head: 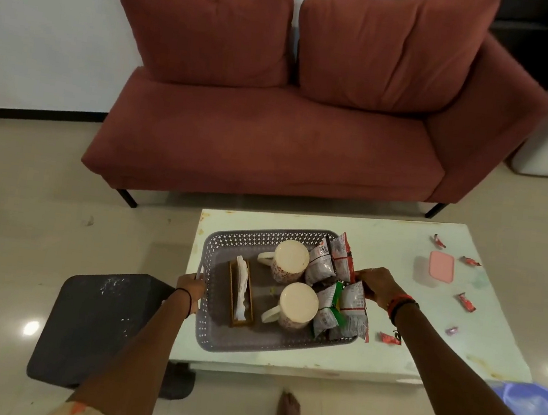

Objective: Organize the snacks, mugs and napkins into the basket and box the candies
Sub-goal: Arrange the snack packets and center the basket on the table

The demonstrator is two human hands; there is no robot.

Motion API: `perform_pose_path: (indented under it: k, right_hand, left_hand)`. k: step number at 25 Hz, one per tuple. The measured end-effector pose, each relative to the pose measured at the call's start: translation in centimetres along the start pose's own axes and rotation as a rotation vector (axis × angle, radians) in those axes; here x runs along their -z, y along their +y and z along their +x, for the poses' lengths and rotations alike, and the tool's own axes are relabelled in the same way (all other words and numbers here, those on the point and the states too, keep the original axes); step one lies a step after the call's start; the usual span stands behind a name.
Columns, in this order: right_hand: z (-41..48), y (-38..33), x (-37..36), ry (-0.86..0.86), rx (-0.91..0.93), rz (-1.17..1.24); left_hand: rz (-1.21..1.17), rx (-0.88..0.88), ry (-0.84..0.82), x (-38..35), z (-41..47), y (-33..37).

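The grey basket (pixel 211 339) sat on the white table (pixel 384 362), holding two mugs (pixel 290 261), a napkin holder (pixel 241 293) and snack packets (pixel 340 305). The packets hid its right rim from me. My left hand (pixel 191 286) gripped the left rim; my right hand (pixel 378 286) closed at the right side, fingertips unclear. Candies (pixel 466 301) lay scattered near the pink-lidded box (pixel 439 267).

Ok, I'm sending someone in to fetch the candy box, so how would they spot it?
On the white coffee table in front of the red sofa, look right of the grey basket. The box is a small clear container with a pink lid, the only lidded thing among the scattered red-wrapped candies.
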State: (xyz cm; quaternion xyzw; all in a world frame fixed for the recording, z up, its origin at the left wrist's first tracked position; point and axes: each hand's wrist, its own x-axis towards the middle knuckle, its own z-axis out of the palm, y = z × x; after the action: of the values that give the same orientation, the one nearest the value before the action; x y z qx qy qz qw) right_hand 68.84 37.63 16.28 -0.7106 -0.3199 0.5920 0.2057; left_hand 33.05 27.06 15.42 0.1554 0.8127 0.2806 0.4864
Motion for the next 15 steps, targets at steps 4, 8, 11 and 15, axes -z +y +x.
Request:
perform_pose_path:
  k: [4, 8, 11, 15]
  right_hand:
    - [0.3, -0.3, 4.1, 0.048, 0.008, 0.031]
    - [1.9, -1.2, 8.8, 0.081, -0.021, 0.012]
    - [4.5, -2.2, 12.5, 0.093, -0.007, -0.041]
    - [8.5, -2.2, 16.8, 0.106, -0.029, -0.091]
  left_hand:
    - [0.029, -0.023, -0.048, -3.4, -1.3, 1.7]
    - [0.002, -0.018, -0.067, -8.2, -2.0, 4.3]
    - [-0.023, 0.015, -0.064, -12.8, -2.2, 6.1]
    - [-0.019, 0.026, -0.043, -18.7, -1.7, 8.1]
